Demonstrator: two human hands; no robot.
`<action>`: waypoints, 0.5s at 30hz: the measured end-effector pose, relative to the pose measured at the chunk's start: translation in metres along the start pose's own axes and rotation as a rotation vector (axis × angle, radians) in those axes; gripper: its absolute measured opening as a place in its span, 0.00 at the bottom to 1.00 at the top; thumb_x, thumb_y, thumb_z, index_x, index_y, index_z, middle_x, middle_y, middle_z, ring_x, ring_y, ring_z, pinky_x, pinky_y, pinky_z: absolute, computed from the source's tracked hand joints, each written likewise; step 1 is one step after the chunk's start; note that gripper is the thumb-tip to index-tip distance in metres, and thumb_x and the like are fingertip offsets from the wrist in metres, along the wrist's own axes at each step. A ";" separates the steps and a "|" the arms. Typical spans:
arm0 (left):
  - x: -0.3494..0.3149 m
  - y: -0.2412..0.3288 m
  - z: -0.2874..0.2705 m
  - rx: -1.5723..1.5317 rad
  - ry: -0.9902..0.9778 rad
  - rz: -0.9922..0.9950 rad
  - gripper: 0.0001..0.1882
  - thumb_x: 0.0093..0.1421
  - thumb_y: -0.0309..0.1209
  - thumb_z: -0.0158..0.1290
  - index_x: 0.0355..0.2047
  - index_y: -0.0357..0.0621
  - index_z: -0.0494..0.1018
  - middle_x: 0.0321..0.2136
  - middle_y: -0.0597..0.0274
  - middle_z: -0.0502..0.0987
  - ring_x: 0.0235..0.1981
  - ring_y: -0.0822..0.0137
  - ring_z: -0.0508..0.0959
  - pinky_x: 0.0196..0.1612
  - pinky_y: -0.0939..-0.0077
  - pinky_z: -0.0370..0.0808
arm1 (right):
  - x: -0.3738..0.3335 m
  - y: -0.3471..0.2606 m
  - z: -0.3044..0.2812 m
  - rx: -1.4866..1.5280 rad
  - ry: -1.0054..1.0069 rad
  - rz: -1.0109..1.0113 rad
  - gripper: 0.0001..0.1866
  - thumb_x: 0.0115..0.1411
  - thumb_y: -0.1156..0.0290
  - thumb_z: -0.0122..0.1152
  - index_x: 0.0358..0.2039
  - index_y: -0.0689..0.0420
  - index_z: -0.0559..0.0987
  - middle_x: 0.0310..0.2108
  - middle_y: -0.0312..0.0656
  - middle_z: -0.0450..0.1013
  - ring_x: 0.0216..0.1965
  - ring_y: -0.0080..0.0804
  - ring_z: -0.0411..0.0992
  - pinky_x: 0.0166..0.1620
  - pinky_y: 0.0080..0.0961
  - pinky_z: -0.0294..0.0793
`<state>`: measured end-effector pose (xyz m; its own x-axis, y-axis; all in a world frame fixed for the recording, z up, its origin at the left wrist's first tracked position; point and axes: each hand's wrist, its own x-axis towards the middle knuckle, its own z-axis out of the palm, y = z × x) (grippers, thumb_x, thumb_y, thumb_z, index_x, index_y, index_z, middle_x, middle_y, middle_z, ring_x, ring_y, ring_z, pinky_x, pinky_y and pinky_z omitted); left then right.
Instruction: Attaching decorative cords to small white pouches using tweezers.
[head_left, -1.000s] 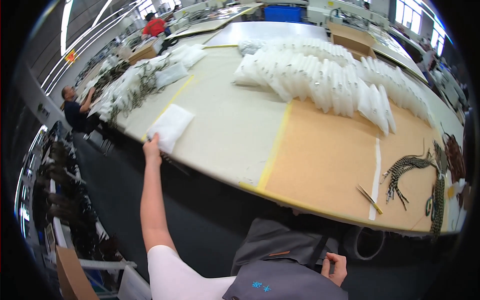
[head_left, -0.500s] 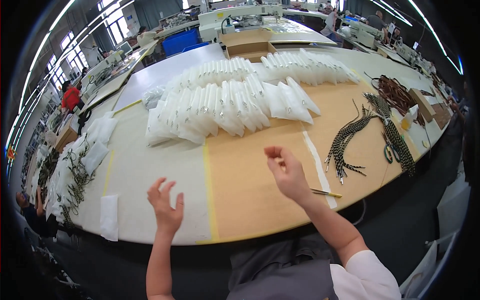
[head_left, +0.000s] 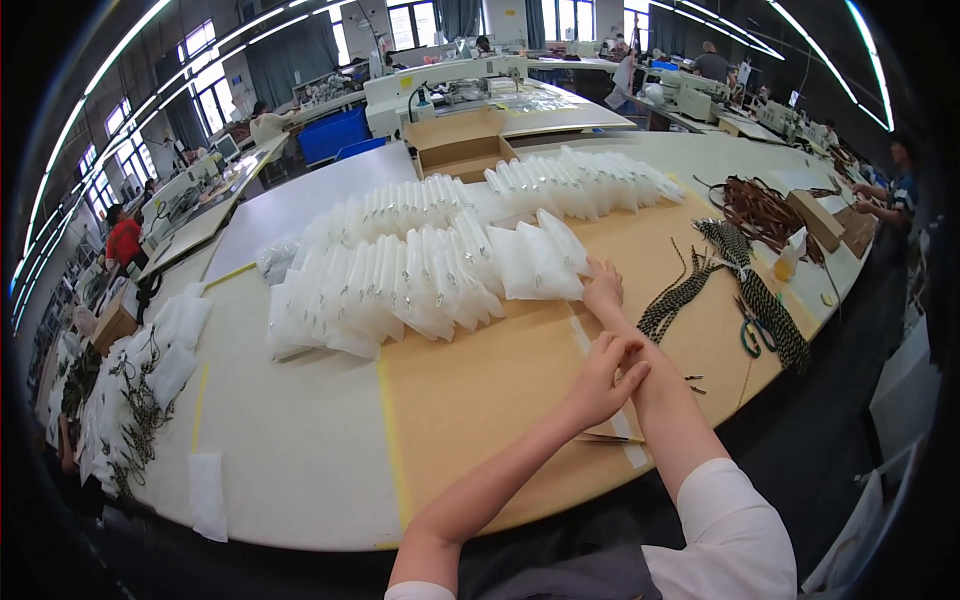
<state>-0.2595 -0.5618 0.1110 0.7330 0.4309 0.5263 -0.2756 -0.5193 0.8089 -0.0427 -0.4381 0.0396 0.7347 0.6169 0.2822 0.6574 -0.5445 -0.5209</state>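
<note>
In the head view, the right hand (head_left: pixel 604 288) is right of the middle of the frame, its fingers at the lower right edge of the end bag (head_left: pixel 562 245) in the front row of white bags (head_left: pixel 430 270). Whether the fingers grip it cannot be told. The left hand (head_left: pixel 606 378) is just below, its fingers loosely bent and thumb apart, with nothing seen in it; it overlaps the right forearm, and contact is unclear.

The front row runs from centre left to the middle of the frame, the bags leaning on one another. A back row (head_left: pixel 590 185) lies above it. Below the hands, tweezers (head_left: pixel 608 437) cross a white strip (head_left: pixel 637 457) on the tan sheet (head_left: pixel 480 400).

Right of the hands lie patterned cords (head_left: pixel 672 302), then a thicker bundle (head_left: pixel 772 300) with scissors (head_left: pixel 752 338) beside it. Brown straps (head_left: pixel 750 205) lie at the upper right, near a small bottle (head_left: pixel 788 260).

A single white packet (head_left: pixel 208 495) lies at the lower left of the table (head_left: pixel 300 430); a pile of bags and cords (head_left: pixel 172 372) is above it. An open box (head_left: pixel 465 160) stands at upper centre, with a blue bin (head_left: pixel 335 135) to its left.
</note>
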 end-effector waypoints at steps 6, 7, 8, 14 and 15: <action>0.046 -0.083 0.023 0.109 0.293 -0.135 0.20 0.65 0.38 0.60 0.49 0.35 0.72 0.46 0.54 0.71 0.47 0.63 0.75 0.50 0.72 0.75 | 0.010 -0.007 0.000 0.197 -0.128 0.045 0.25 0.63 0.63 0.64 0.62 0.42 0.75 0.64 0.48 0.66 0.63 0.51 0.65 0.65 0.43 0.67; 0.049 -0.087 0.025 0.054 0.349 -0.182 0.21 0.64 0.38 0.62 0.48 0.35 0.72 0.46 0.55 0.71 0.47 0.64 0.75 0.48 0.74 0.76 | 0.013 -0.006 -0.003 0.231 -0.160 0.042 0.26 0.63 0.64 0.63 0.63 0.42 0.74 0.63 0.48 0.67 0.64 0.50 0.65 0.65 0.43 0.67; 0.051 -0.085 0.032 0.037 0.322 -0.168 0.21 0.64 0.38 0.62 0.48 0.35 0.72 0.46 0.55 0.71 0.47 0.64 0.75 0.48 0.74 0.76 | 0.015 0.006 -0.004 0.224 -0.134 0.062 0.26 0.63 0.64 0.63 0.63 0.42 0.74 0.63 0.48 0.67 0.64 0.50 0.65 0.65 0.43 0.67; 0.014 -0.023 0.062 -0.591 0.273 -0.452 0.18 0.67 0.35 0.59 0.49 0.35 0.70 0.38 0.62 0.77 0.38 0.73 0.77 0.43 0.76 0.75 | 0.021 0.032 0.000 0.189 -0.004 -0.217 0.33 0.60 0.68 0.63 0.67 0.42 0.68 0.62 0.45 0.69 0.63 0.50 0.66 0.65 0.43 0.67; 0.015 -0.023 0.060 -0.582 0.274 -0.451 0.18 0.67 0.35 0.59 0.49 0.35 0.70 0.38 0.62 0.77 0.38 0.73 0.77 0.43 0.76 0.75 | 0.022 0.031 0.002 0.137 -0.020 -0.225 0.32 0.61 0.68 0.62 0.66 0.42 0.68 0.64 0.43 0.68 0.62 0.49 0.67 0.64 0.43 0.68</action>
<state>-0.2046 -0.5873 0.0843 0.6929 0.7142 0.0989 -0.3250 0.1870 0.9270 -0.0064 -0.4402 0.0286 0.5684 0.7254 0.3882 0.7740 -0.3116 -0.5512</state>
